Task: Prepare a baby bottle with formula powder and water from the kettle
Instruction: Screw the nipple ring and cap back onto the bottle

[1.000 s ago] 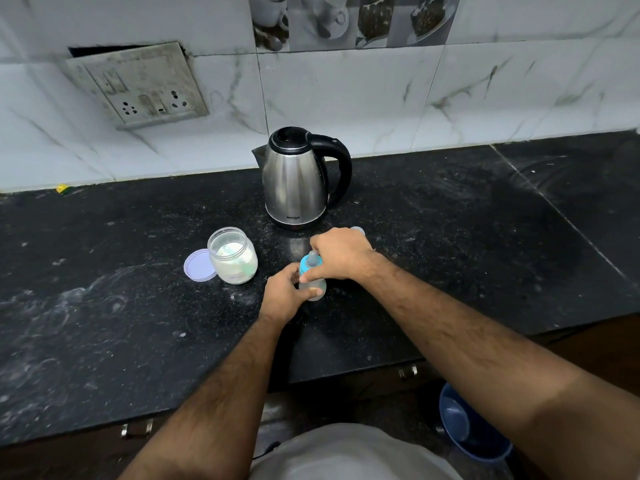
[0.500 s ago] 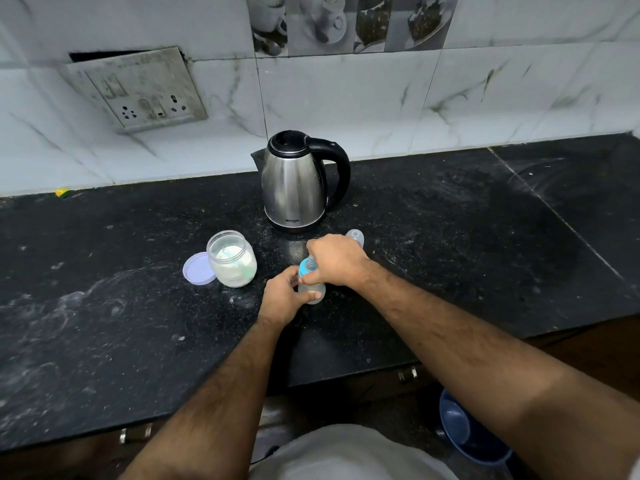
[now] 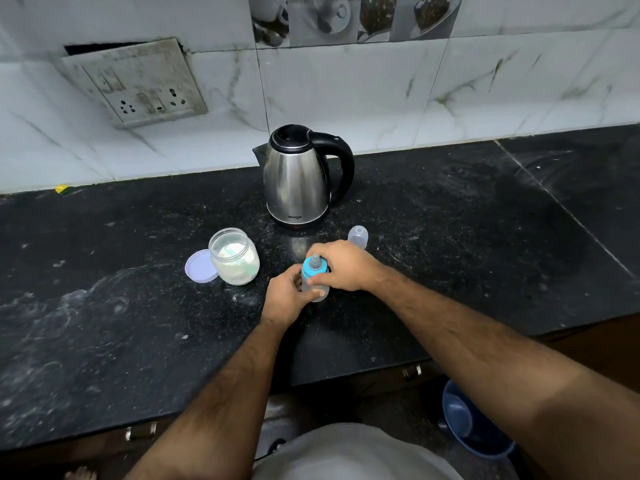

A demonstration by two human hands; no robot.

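Two hands, left hand (image 3: 284, 296) and right hand (image 3: 341, 265), hold one baby bottle (image 3: 314, 279).

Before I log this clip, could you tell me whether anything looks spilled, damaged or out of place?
White powder is scattered on the black counter, thickest beside the open jar near the left hand. The socket plate on the wall hangs crooked, with a dark gap above it. The jar's lid lies off, beside it.

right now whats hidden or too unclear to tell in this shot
- Head view: baby bottle contents and fill level, covered by the left hand and right hand.
- Kettle: water level, behind its steel wall and shut lid.
- Blue tub under the counter: mostly hidden by the right forearm.
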